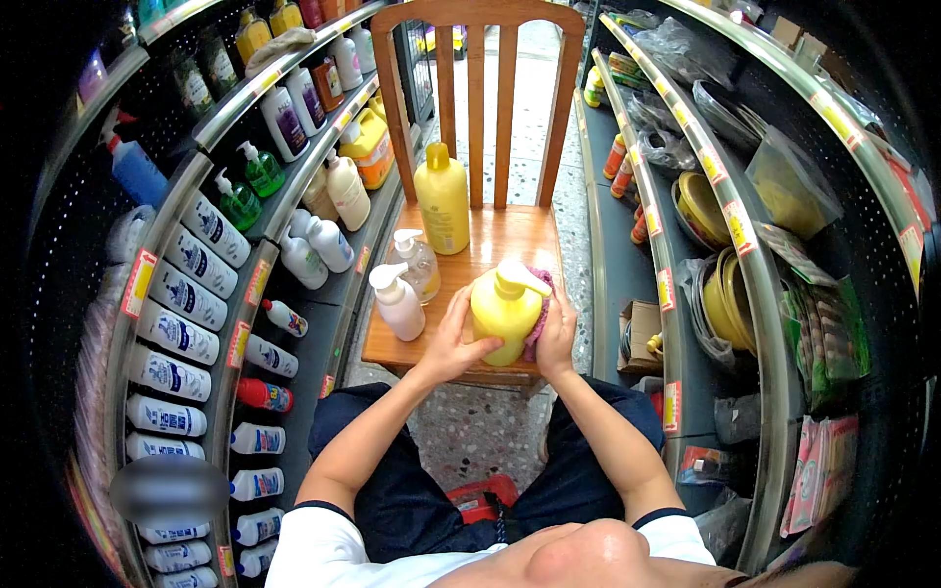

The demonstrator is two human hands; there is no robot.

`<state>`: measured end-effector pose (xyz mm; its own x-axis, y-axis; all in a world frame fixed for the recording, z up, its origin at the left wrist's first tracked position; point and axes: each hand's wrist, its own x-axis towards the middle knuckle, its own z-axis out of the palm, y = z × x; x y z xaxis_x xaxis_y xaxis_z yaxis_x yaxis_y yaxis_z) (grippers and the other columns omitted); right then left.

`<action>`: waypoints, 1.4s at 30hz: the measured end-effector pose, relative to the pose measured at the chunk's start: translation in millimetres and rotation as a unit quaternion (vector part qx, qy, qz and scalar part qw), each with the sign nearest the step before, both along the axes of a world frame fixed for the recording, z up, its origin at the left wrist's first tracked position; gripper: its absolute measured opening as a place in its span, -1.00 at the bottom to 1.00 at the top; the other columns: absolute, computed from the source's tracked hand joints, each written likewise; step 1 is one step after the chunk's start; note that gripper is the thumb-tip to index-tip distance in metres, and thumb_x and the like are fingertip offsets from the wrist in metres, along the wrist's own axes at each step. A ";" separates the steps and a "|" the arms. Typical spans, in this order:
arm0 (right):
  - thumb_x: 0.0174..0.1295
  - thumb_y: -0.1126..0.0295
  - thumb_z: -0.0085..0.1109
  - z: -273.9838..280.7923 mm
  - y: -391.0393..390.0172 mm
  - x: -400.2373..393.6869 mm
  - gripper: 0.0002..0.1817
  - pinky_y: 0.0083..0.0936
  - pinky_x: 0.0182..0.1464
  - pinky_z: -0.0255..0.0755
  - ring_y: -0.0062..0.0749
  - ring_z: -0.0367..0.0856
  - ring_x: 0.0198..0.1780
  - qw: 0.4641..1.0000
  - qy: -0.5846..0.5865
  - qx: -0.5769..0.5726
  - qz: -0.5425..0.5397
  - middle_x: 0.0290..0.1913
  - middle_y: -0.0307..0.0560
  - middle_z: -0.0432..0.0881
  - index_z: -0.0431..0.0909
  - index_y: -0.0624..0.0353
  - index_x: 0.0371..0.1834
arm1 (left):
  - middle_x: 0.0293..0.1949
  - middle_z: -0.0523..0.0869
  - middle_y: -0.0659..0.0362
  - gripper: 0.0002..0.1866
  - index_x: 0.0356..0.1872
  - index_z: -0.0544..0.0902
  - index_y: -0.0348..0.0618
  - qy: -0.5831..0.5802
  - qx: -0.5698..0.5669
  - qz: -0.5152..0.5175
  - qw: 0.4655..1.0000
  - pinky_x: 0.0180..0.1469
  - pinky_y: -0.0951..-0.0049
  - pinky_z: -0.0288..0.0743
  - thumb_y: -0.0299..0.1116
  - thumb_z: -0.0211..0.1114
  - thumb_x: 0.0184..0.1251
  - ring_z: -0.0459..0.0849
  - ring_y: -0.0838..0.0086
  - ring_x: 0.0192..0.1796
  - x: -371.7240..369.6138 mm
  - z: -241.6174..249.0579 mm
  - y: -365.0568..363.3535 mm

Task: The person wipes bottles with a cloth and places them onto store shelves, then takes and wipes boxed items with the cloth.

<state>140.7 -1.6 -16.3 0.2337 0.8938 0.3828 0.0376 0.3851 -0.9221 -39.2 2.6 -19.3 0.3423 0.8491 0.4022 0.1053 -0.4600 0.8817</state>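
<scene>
A yellow pump bottle with a pale yellow pump head stands upright over the front of the wooden chair seat. My left hand grips its left side, thumb across the front. On its right side, my right hand presses a purple cloth against the bottle. Left of my hands are a white pump bottle and a clear pump bottle. Behind them a taller yellow bottle stands near the chair back. Whether the yellow pump bottle touches the seat is hard to tell.
The chair's slatted back rises at the far side. Shelves close in on both sides: white bottles and green pump bottles at left, yellow bowls and bagged goods at right. A red object lies between my legs.
</scene>
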 end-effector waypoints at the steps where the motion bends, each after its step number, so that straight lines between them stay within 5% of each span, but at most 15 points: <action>1: 0.48 0.33 -0.28 -4.9 0.4 0.1 -0.54 -0.44 0.31 0.27 -0.25 0.54 0.18 1.000 0.002 0.004 0.000 0.10 0.12 0.63 0.49 0.48 0.17 | 0.31 0.42 -0.07 -0.05 0.44 0.19 -0.29 0.012 0.009 0.010 1.000 0.44 0.23 0.18 -0.11 0.51 0.11 0.38 0.15 0.39 0.1 -0.8 -0.3; 9: 0.48 0.38 -0.26 -41.0 -8.8 3.0 -0.62 -0.36 0.23 0.35 -0.08 0.56 0.11 0.998 -0.061 -0.009 -0.018 0.04 0.15 0.61 0.52 0.45 0.04 | 0.29 0.38 -0.06 -0.03 0.41 0.24 -0.30 0.019 -0.035 0.015 0.999 0.39 0.20 0.25 -0.04 0.54 0.04 0.38 0.14 0.36 0.1 0.7 -4.7; 12: 0.47 0.39 -0.25 -54.6 -8.5 5.9 -0.63 -0.34 0.19 0.37 -0.04 0.57 0.09 0.995 -0.096 -0.017 -0.021 0.01 0.18 0.61 0.52 0.45 0.03 | 0.17 0.46 0.00 -0.17 0.27 0.33 -0.28 0.100 0.045 0.071 0.991 0.35 0.26 0.26 -0.15 0.56 0.02 0.43 0.22 0.29 5.3 1.8 -9.4; 22: 0.42 0.40 -0.21 -47.6 -12.5 6.3 -0.66 -0.26 0.06 0.40 0.09 0.58 -0.05 0.992 -0.094 -0.076 -0.036 -0.12 0.23 0.60 0.53 0.43 -0.06 | 0.11 0.58 0.04 -0.14 0.25 0.32 -0.24 0.032 -0.010 0.083 0.996 0.26 0.26 0.38 -0.29 0.64 -0.09 0.54 0.26 0.20 15.4 5.1 -10.7; 33: 0.41 0.43 -0.18 16.6 -13.9 -9.8 -0.67 -0.35 0.21 0.33 -0.12 0.54 0.04 0.997 0.007 0.001 -0.073 -0.07 0.10 0.59 0.53 0.41 0.01 | 0.13 0.56 0.04 -0.09 0.26 0.27 -0.25 0.015 -0.046 0.065 0.997 0.28 0.28 0.39 -0.31 0.67 -0.12 0.54 0.31 0.21 15.7 1.7 -7.8; 42: 0.33 0.49 -0.02 52.8 -5.8 -2.0 -0.71 -0.39 0.21 0.34 -0.17 0.52 0.10 0.989 -0.123 0.085 -0.016 0.02 0.04 0.59 0.59 0.37 0.01 | 0.21 0.54 0.03 -0.01 0.38 0.24 -0.21 0.024 -0.112 0.001 0.993 0.34 0.29 0.35 -0.31 0.65 -0.11 0.51 0.29 0.29 6.0 17.0 1.2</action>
<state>138.7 -7.3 36.5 0.1425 0.8051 0.5758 0.2682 0.5285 -0.8054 -33.1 3.8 -2.3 0.3556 0.9159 0.1862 0.1504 -0.2527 0.9558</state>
